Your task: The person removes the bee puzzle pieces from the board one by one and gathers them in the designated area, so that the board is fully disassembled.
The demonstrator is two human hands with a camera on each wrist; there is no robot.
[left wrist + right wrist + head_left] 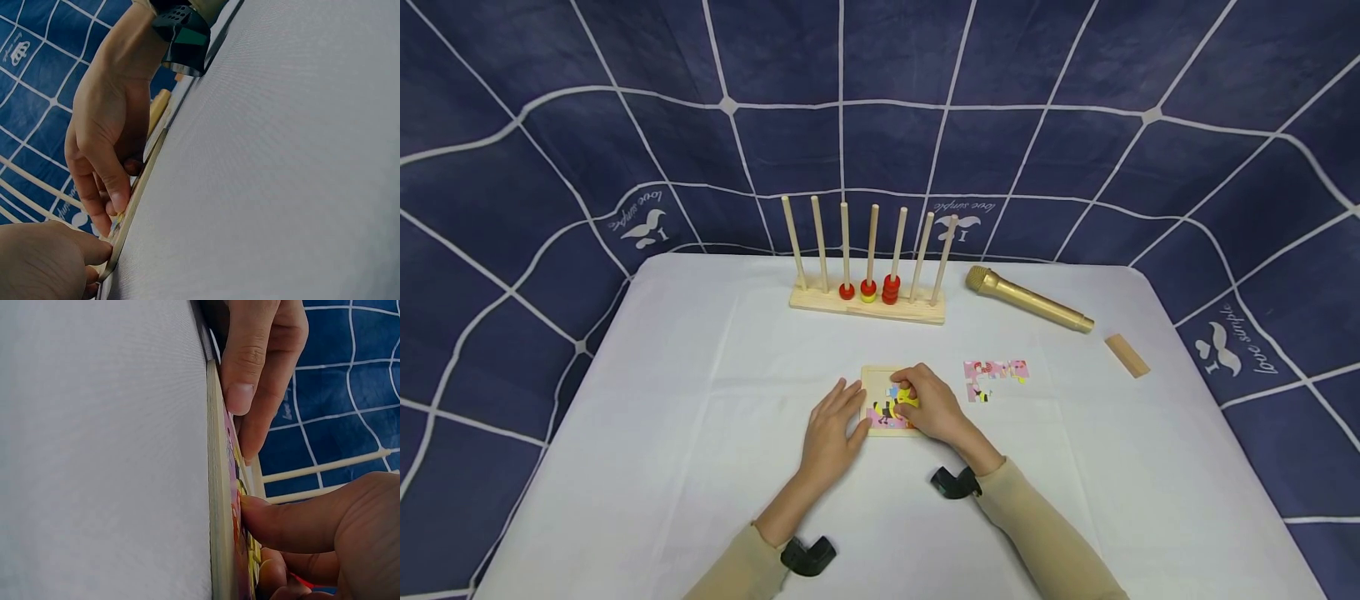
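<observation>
A shallow wooden puzzle tray [876,378] lies in front of me, its lower part filled with pink and yellow picture pieces [883,414]. My left hand [830,433] rests at the tray's left side, fingers extended along the rim and thumb at the lower left corner. Over the right half of the tray, my right hand [934,404] pinches a small puzzle piece [117,219] between thumb and fingers, low against the picture. Its fingers hide most of that piece and part of the tray. More pink puzzle pieces [997,368] lie to the right of the tray.
Behind the tray stands a wooden peg rack [820,298] with red and yellow beads on some rods. A gold microphone [1033,302] lies at the back right, with a small wooden block [1127,356] nearer the table's right edge. A dark blue gridded cloth [880,150] hangs behind the table.
</observation>
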